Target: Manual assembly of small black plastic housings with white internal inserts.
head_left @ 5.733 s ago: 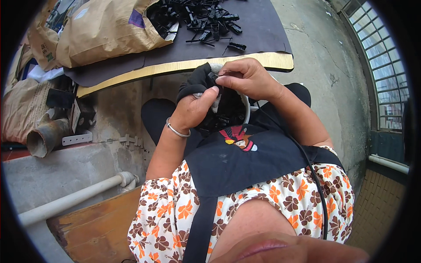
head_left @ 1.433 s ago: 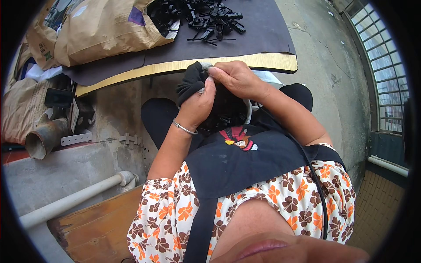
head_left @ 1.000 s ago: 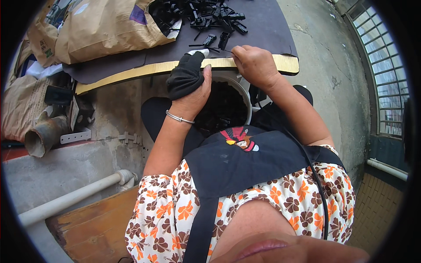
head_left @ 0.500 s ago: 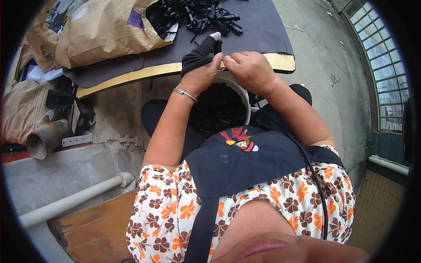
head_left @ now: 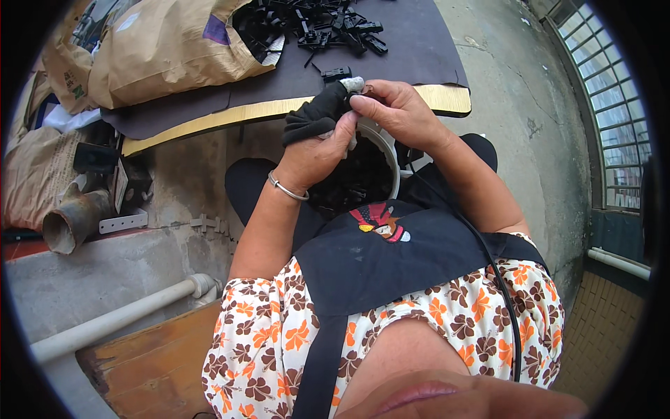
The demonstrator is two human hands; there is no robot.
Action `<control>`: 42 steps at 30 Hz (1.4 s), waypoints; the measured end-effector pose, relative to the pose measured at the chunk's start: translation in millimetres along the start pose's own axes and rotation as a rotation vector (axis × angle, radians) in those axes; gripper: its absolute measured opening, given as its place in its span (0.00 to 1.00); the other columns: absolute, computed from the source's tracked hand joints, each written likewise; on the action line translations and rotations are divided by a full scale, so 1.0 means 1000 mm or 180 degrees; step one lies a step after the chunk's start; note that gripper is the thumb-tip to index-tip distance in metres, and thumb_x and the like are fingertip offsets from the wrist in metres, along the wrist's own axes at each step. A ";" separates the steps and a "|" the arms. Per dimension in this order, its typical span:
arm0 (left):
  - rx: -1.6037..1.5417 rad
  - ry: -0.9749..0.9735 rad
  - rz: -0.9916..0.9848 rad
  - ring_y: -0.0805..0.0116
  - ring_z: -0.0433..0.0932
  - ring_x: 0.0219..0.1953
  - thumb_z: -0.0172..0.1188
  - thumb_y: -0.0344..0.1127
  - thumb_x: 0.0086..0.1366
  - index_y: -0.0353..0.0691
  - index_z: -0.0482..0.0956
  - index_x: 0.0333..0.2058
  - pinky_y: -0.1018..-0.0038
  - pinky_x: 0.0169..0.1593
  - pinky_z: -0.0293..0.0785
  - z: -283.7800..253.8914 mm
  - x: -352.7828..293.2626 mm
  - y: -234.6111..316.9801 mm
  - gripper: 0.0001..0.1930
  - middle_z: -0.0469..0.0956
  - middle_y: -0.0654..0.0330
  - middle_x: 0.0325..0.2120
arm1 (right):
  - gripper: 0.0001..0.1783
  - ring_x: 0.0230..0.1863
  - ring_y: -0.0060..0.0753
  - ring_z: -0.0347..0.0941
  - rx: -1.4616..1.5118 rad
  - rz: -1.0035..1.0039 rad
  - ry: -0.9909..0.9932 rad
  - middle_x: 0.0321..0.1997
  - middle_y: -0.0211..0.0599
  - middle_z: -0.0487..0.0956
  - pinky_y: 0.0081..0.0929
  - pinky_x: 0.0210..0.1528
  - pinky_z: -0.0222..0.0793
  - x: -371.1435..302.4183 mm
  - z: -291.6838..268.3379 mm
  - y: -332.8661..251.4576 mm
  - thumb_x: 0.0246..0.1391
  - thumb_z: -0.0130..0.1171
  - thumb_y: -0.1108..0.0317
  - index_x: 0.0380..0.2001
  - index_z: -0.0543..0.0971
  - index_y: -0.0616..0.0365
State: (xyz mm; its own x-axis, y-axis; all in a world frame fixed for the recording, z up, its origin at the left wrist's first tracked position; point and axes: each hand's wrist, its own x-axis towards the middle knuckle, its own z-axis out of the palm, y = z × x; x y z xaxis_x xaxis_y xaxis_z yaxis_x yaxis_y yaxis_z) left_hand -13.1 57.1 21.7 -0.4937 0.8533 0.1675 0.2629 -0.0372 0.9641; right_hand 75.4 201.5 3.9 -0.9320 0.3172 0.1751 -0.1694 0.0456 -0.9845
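My left hand [head_left: 317,129] wears a black partial glove, with white wrapping on one fingertip. Its fingers are curled in, meeting my right hand above a white bucket [head_left: 392,157]. My right hand [head_left: 398,112] is closed in a pinch against the left fingertips. Something small and dark may be between them; the fingers hide its shape. Just beyond the left fingers, by the table's near edge, is a black plastic part [head_left: 337,73]; whether it touches the hand I cannot tell. Many black plastic pieces [head_left: 356,171] lie in the bucket between my knees.
A heap of black plastic parts [head_left: 335,28] lies on the dark-covered table [head_left: 419,49], beside an open brown paper sack [head_left: 160,52] with more inside. A black cable [head_left: 488,258] runs down my front. At left are a rusty pipe piece [head_left: 70,223] and a white pipe [head_left: 118,318].
My left hand has moved down a little and turned, and the upright black part at its fingertips no longer shows there. Another view of a black part appears beyond the fingers. My right fingers have shifted.
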 end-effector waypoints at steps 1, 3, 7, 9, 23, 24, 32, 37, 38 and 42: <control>0.0220 0.0110 0.0155 0.79 0.72 0.29 0.54 0.30 0.61 0.34 0.71 0.48 0.81 0.35 0.70 0.000 -0.001 -0.001 0.16 0.78 0.60 0.31 | 0.14 0.24 0.13 0.62 -0.0255 -0.0055 -0.0062 0.19 0.22 0.71 0.21 0.23 0.60 -0.002 -0.002 0.000 0.55 0.55 0.62 0.24 0.74 0.62; 0.0133 0.0217 0.0089 0.76 0.74 0.31 0.53 0.29 0.61 0.33 0.71 0.47 0.79 0.37 0.70 -0.001 -0.002 -0.006 0.16 0.78 0.58 0.32 | 0.14 0.23 0.15 0.63 -0.0513 -0.0111 -0.0123 0.18 0.25 0.71 0.22 0.24 0.61 -0.005 -0.002 -0.002 0.56 0.54 0.62 0.24 0.74 0.62; 0.0549 0.0446 0.0228 0.65 0.78 0.35 0.53 0.28 0.59 0.30 0.72 0.46 0.74 0.41 0.71 0.005 -0.003 -0.011 0.15 0.79 0.53 0.36 | 0.13 0.22 0.25 0.64 -0.1666 -0.0418 -0.0036 0.19 0.36 0.69 0.23 0.26 0.62 -0.009 0.005 -0.012 0.58 0.50 0.64 0.26 0.72 0.63; 0.0853 0.0546 0.0655 0.61 0.78 0.36 0.53 0.27 0.59 0.30 0.73 0.45 0.73 0.42 0.72 0.006 -0.001 -0.013 0.15 0.78 0.51 0.36 | 0.13 0.21 0.29 0.63 -0.1894 -0.0456 0.0049 0.19 0.40 0.68 0.25 0.26 0.61 -0.010 0.007 -0.012 0.58 0.50 0.65 0.25 0.71 0.63; 0.2029 0.0937 0.1092 0.52 0.75 0.39 0.49 0.27 0.58 0.30 0.71 0.45 0.67 0.44 0.69 0.016 -0.007 -0.033 0.16 0.75 0.47 0.38 | 0.16 0.25 0.16 0.63 -0.0103 -0.0051 0.0305 0.20 0.26 0.72 0.22 0.30 0.65 -0.003 0.031 0.042 0.60 0.46 0.63 0.27 0.75 0.65; 0.2043 0.0970 0.1127 0.52 0.75 0.38 0.49 0.27 0.58 0.31 0.71 0.45 0.66 0.44 0.69 0.017 -0.006 -0.034 0.16 0.75 0.47 0.37 | 0.16 0.25 0.16 0.63 -0.0109 -0.0051 0.0308 0.20 0.26 0.72 0.22 0.30 0.65 -0.003 0.033 0.043 0.60 0.46 0.63 0.27 0.75 0.65; 0.1426 0.0973 0.1011 0.60 0.76 0.40 0.51 0.27 0.59 0.30 0.70 0.46 0.71 0.46 0.70 0.010 -0.006 -0.026 0.16 0.76 0.49 0.38 | 0.15 0.30 0.14 0.63 0.0264 -0.0072 -0.0199 0.27 0.23 0.72 0.17 0.36 0.64 -0.006 0.025 0.027 0.63 0.44 0.61 0.28 0.73 0.60; -0.0436 0.0810 0.0087 0.77 0.73 0.37 0.53 0.29 0.62 0.29 0.69 0.47 0.81 0.41 0.69 0.004 -0.007 -0.014 0.16 0.76 0.60 0.35 | 0.11 0.33 0.15 0.69 -0.0529 -0.0126 -0.0157 0.30 0.25 0.76 0.15 0.37 0.66 -0.007 0.010 0.035 0.53 0.56 0.71 0.39 0.75 0.63; -0.0931 0.0688 -0.0096 0.77 0.73 0.35 0.53 0.29 0.62 0.29 0.69 0.47 0.82 0.39 0.69 0.003 -0.008 -0.012 0.16 0.75 0.60 0.34 | 0.11 0.33 0.15 0.69 -0.0529 -0.0123 -0.0151 0.30 0.25 0.76 0.15 0.37 0.66 -0.009 0.006 0.038 0.53 0.56 0.71 0.39 0.75 0.63; -0.0925 0.0755 -0.0173 0.80 0.71 0.31 0.52 0.30 0.62 0.30 0.69 0.48 0.83 0.36 0.69 -0.004 -0.009 -0.019 0.16 0.75 0.62 0.32 | 0.09 0.31 0.17 0.72 -0.0981 0.0079 -0.0325 0.26 0.30 0.77 0.18 0.36 0.69 -0.013 0.000 0.018 0.50 0.58 0.71 0.36 0.77 0.63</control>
State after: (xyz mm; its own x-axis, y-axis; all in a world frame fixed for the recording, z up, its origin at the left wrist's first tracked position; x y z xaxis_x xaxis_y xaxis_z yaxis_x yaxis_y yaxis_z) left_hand -17.3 47.9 3.2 -0.6876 0.7153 0.1248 0.0018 -0.1702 0.9854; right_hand 84.5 197.8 -16.2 -0.9647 0.2258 0.1358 -0.0558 0.3287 -0.9428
